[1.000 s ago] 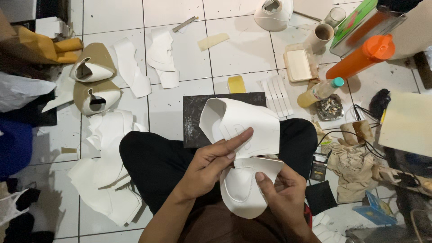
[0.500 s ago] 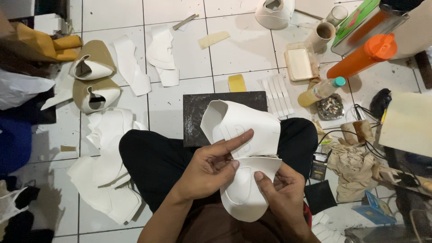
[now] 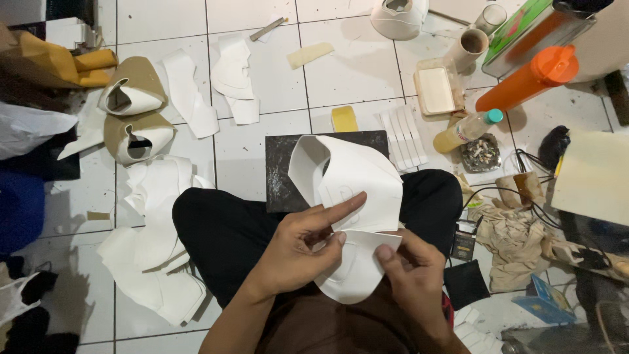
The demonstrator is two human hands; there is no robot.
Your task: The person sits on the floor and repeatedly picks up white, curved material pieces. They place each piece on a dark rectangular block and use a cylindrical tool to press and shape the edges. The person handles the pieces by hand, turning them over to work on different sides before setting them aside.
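The person sits cross-legged on the tiled floor (image 3: 170, 19) with a white folded sheet piece (image 3: 350, 180) held over the lap, its upper part curling up above a dark slab (image 3: 282, 164). The left hand (image 3: 298, 249) lies across it, forefinger stretched flat along the fold, the other fingers (image 3: 327, 239) curled and pinching the edge. The right hand (image 3: 413, 275) grips the lower rounded flap from beneath, thumb pressed on top, fingers closed around the material. More white cut pieces (image 3: 154, 262) lie just beside the left knee; an orange bottle (image 3: 527, 78) stands well apart, up to the right.
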